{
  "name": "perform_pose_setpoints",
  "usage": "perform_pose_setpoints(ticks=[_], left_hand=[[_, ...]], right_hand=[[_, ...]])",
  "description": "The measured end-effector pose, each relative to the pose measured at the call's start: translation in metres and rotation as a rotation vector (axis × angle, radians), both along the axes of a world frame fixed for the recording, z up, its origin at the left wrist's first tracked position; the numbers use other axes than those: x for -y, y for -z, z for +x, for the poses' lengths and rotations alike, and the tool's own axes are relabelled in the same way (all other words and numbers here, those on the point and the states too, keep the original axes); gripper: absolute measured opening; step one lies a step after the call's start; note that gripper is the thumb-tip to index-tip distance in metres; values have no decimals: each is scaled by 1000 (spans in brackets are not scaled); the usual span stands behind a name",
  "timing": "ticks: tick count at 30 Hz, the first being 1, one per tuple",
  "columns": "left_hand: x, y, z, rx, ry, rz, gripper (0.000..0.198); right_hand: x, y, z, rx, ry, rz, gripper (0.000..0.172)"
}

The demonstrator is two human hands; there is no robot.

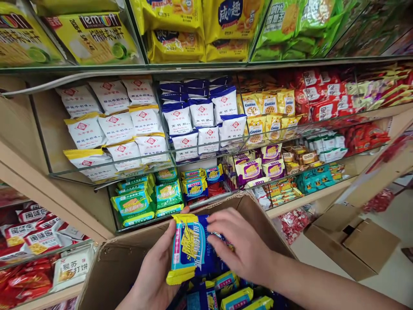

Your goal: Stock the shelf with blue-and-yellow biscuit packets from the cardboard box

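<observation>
My left hand (155, 268) grips a blue and yellow packet of soda crackers (187, 247) above an open cardboard box (109, 262). My right hand (247, 245) reaches in from the right, its fingers bent and its fingertips against the packet's right edge. Partly hidden behind and below the hands, several more packets of the same colours (238, 298) lie loose inside the box. On the low shelf just beyond the box, matching blue and yellow packets (195, 188) sit in a compartment beside green soda cracker packets (134, 206).
Glass dividers split the shelves. White milk-flavour packets (118, 125) and yellow cookie packets (270, 104) fill the middle row; larger yellow bags (176, 21) stand above. A wooden upright (48, 172) runs at left. Another cardboard box (355, 241) lies on the floor at right.
</observation>
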State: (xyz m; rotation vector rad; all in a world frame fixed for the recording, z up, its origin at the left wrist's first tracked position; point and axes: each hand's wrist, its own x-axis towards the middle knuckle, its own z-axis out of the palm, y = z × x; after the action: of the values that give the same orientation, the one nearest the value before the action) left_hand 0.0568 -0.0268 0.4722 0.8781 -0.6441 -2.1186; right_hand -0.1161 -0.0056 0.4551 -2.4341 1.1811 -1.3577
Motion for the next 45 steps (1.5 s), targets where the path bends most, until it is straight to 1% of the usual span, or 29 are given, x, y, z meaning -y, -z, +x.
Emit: perform_pose_setpoints(ticks=[2,4,5,6,8,10,11,13,15,16,17,19,20,22,24,25,27,28,29,30,31,32,34,35,36,38,41,43,45], left_hand=[[0,1,0,51,0,10,45],[-2,-1,-5,126,-11,25,49],[-3,-2,-8,158,-17,29,52],[-4,-3,-10,183,-22,29,54],[-5,-3,-15,203,-10,4,56],[-5,-1,-15,229,41,-70,55],[-4,0,-14,271,71,-144,55],[-1,3,-10,423,125,-394,52],[4,3,-6,619,180,-689,50],[7,2,-5,700,216,-802,49],[10,0,-4,756,257,-875,48],[16,-6,-3,775,347,-930,49],[19,-9,-4,746,383,-925,52],[23,-15,-6,673,412,-885,59],[25,-19,-10,649,382,-846,64],[26,-20,-13,670,354,-854,63],[28,-22,-18,755,311,-948,61],[29,-22,-19,800,293,-1019,60],[31,-22,-20,835,268,-1088,58],[34,-22,-19,857,232,-1150,56],[38,-22,-18,869,178,-1203,54],[43,-22,-16,884,114,-1251,52],[56,-22,-14,992,19,-1364,43],[64,-21,-14,1092,18,-1429,40],[73,-20,-17,1203,45,-1488,37],[92,-16,-26,1397,147,-1550,38],[120,-6,-50,1528,209,-1522,49],[135,3,-67,1618,212,-1490,56],[147,11,-80,1716,190,-1437,54]], right_hand=[[4,-2,-3,127,44,142,30],[7,-4,-4,166,12,309,47],[8,-5,-4,163,-15,394,50],[8,-6,-4,153,-40,475,49],[8,-7,-3,155,-80,620,40],[6,-7,-3,226,-109,718,31],[6,-7,-4,285,-118,743,29],[4,-8,-4,384,-142,766,29],[2,-9,-6,401,-159,765,35],[2,-11,-8,380,-165,759,35],[2,-12,-10,349,-165,749,34],[4,-16,-16,316,-147,727,24],[6,-18,-19,328,-141,721,19],[9,-22,-27,373,-125,721,17],[12,-26,-33,375,-94,712,22],[13,-28,-35,352,-77,692,31],[16,-34,-39,257,-60,618,48],[17,-37,-41,197,-61,570,50],[20,-40,-43,135,-55,523,46],[23,-43,-46,76,-30,476,39],[27,-46,-49,24,26,425,31],[33,-49,-52,-18,112,371,26],[47,-52,-57,-116,322,265,24],[55,-52,-58,-189,412,226,24],[64,-52,-57,-279,481,207,24],[83,-51,-51,-452,574,213,23],[113,-44,-37,-590,660,261,21],[132,-36,-30,-621,692,293,21],[150,-26,-28,-656,716,324,20]])
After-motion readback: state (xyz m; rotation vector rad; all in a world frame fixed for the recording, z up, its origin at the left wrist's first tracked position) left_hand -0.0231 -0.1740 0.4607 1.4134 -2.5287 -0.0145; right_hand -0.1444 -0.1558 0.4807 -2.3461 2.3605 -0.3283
